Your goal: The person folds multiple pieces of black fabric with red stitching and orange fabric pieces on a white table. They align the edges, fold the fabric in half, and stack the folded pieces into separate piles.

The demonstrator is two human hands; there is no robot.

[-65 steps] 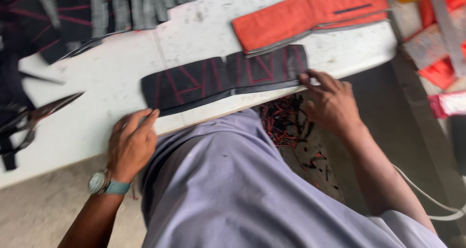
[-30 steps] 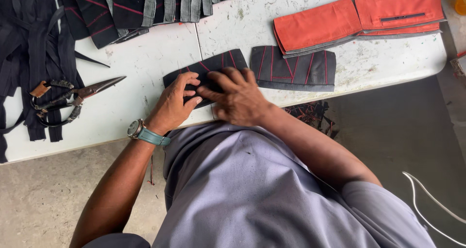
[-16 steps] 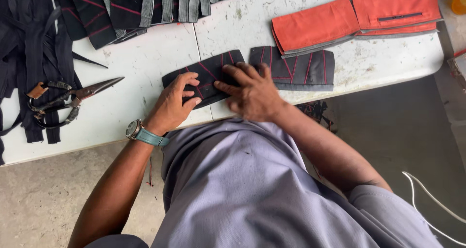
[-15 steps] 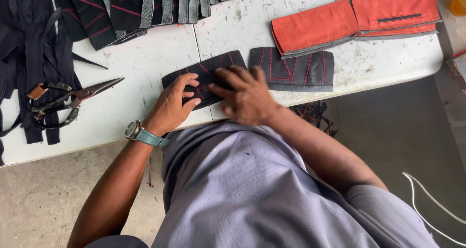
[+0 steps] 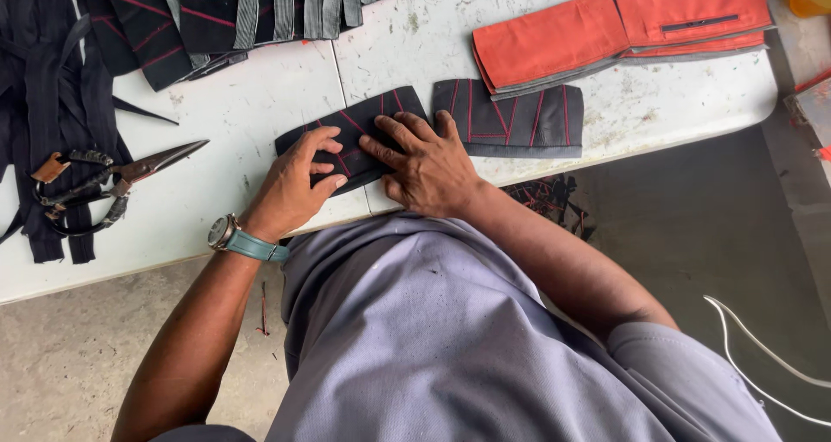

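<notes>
Now both hands lie on a dark navy fabric strip with thin red stripes, which rests flat near the front edge of the white work table. The left hand, with a teal-strapped wristwatch on its wrist, presses the strip with bent fingers and grips nothing. The right hand is spread open, palm down, on the right end of the same strip. Just beside it, to the right, lies a second folded piece of the same dark striped cloth. Farther back are stacked orange fabric pieces. On the left, large metal tailor's scissors lie partly on a heap of dark cloth bands.
</notes>
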